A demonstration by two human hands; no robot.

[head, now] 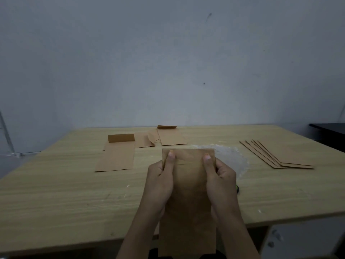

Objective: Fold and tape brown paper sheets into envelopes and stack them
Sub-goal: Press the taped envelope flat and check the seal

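I hold a long brown paper sheet (188,186) upright above the near edge of the wooden table (56,193). My left hand (162,182) grips its left edge with the thumb pressed on the front near the top. My right hand (220,180) grips the right edge the same way. The sheet's lower end hangs below the table edge. Folded brown envelopes lie on the table: one at left (116,156) with its flap up, others behind it (143,140) and one at the back centre (170,136).
Several flat brown sheets (280,154) lie fanned out at the right of the table. A crumpled clear plastic film (229,157) lies behind my right hand. A small dark and green object (237,188) peeks out beside my right wrist. A grey wall stands behind the table.
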